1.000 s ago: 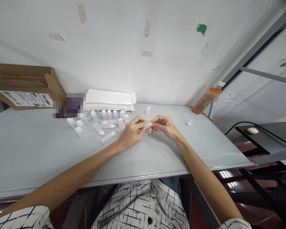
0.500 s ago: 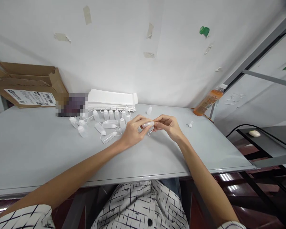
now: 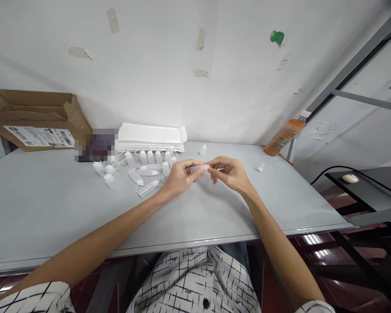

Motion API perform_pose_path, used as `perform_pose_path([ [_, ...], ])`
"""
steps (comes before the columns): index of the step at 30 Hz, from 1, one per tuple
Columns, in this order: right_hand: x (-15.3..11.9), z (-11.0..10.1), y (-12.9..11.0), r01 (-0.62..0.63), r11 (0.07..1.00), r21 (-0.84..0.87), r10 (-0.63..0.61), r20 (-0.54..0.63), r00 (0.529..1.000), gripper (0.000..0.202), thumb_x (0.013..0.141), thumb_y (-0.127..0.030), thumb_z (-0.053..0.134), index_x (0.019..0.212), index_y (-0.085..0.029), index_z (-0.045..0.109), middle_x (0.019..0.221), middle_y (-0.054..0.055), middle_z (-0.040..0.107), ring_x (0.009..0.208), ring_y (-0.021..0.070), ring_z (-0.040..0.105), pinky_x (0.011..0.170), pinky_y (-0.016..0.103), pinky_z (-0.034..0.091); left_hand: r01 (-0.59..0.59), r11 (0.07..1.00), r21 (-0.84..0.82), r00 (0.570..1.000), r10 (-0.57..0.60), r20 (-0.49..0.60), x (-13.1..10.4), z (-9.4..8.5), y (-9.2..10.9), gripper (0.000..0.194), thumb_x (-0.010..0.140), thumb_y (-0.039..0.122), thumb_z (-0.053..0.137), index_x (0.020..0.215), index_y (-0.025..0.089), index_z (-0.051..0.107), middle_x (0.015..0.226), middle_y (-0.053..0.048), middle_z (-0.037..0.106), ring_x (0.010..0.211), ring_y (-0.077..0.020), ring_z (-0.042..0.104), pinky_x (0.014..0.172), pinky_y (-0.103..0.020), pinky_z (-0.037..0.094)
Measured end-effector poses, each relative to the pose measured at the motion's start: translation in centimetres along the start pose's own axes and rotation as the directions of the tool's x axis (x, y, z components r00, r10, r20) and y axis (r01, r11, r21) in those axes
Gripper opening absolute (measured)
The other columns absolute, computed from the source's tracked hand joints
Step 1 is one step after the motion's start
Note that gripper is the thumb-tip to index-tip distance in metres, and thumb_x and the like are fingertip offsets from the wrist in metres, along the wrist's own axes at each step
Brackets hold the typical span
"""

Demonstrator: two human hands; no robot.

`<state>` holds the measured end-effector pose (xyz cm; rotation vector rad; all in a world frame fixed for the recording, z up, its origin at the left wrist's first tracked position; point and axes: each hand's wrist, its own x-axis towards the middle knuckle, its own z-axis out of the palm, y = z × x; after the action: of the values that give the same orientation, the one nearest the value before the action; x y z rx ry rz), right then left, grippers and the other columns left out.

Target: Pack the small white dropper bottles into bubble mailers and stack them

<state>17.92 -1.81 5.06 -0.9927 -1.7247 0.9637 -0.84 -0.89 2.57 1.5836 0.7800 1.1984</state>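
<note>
While the left hand point(image 3: 179, 178) and right hand point(image 3: 230, 174) pinch one small bottle point(image 3: 199, 168) between closed fingertips, slack grip risks dropping it onto the table point(image 3: 215, 208).

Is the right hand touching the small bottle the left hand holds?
Touching. Head view: right hand fingertips pinch one end of the small bottle; left hand grips the other.

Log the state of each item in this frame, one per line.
left hand: pinching the small clear bottle
right hand: fingertips on the bottle's end
small clear bottle: lifted, lying sideways between both hands
loose bottles: scattered, some upright, some lying
cardboard box: flaps open
orange bottle: capped, leaning against the wall
</note>
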Motion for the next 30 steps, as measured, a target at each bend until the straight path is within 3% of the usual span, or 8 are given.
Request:
perform_pose_path([
  [5,-0.1,0.0,0.5,-0.068,0.991,0.114,0.060,0.069,0.996,0.028,0.079,-0.040,0.075,0.089,-0.014,0.071,0.059,0.001,0.064,0.051,0.0152,0.063,0.051,0.031,0.056,-0.020,1.000,0.016,1.000,0.020,0.016,-0.1,0.0,-0.4,0.030,0.081,0.036,0.071,0.098,0.012,0.075,0.081,-0.007,0.072,0.058,-0.0104,0.055,0.052,-0.023,0.045],
  [8,0.0,0.1,0.5,-0.108,0.979,0.174,0.097,0.070,0.993,0.031,0.074,-0.041,0.079,0.086,-0.014,0.070,0.058,0.001,0.066,0.052,0.0172,0.066,0.051,0.032,0.057,-0.085,0.994,0.072,0.996,0.084,0.019,-0.1,-0.1,-0.7,0.027,0.083,0.033,0.069,0.100,0.013,0.074,0.094,-0.010,0.075,0.078,-0.0172,0.067,0.067,-0.028,0.054],
  [11,0.0,0.2,0.5,-0.136,0.969,0.207,0.121,0.082,0.989,0.033,0.071,-0.042,0.081,0.084,-0.015,0.069,0.059,0.001,0.067,0.052,0.0174,0.067,0.052,0.032,0.058,-0.149,0.975,0.163,0.989,0.148,0.020,-0.2,-0.2,-0.8,0.025,0.084,0.030,0.067,0.102,0.014,0.074,0.101,-0.011,0.074,0.091,-0.0206,0.068,0.077,-0.031,0.056],
  [20,0.1,0.3,0.6,-0.149,0.955,0.255,0.134,0.075,0.988,0.031,0.069,-0.040,0.083,0.078,-0.016,0.067,0.067,0.003,0.070,0.053,0.0167,0.066,0.056,0.034,0.058,-0.365,0.829,0.425,0.924,0.378,0.055,-0.4,-0.2,-1.1,0.018,0.088,0.021,0.062,0.101,0.017,0.074,0.083,-0.005,0.070,0.071,-0.0135,0.062,0.059,-0.023,0.048],
  [26,0.1,0.5,0.7,-0.168,0.952,0.257,0.155,0.070,0.985,0.033,0.067,-0.041,0.084,0.076,-0.016,0.066,0.066,0.003,0.069,0.054,0.0173,0.067,0.058,0.035,0.058,-0.434,0.749,0.501,0.888,0.450,0.097,-0.7,-0.1,-1.4,0.021,0.092,0.020,0.057,0.108,0.017,0.071,0.088,-0.006,0.069,0.076,-0.0144,0.064,0.068,-0.026,0.053],
  [30,0.0,0.4,0.9,-0.175,0.949,0.263,0.164,0.064,0.984,0.031,0.066,-0.040,0.084,0.075,-0.016,0.066,0.067,0.002,0.069,0.055,0.0175,0.067,0.058,0.034,0.058,-0.479,0.710,0.516,0.861,0.494,0.119,-0.9,0.0,-1.6,0.022,0.094,0.018,0.054,0.111,0.017,0.068,0.090,-0.006,0.067,0.075,-0.0131,0.064,0.066,-0.024,0.052],
])
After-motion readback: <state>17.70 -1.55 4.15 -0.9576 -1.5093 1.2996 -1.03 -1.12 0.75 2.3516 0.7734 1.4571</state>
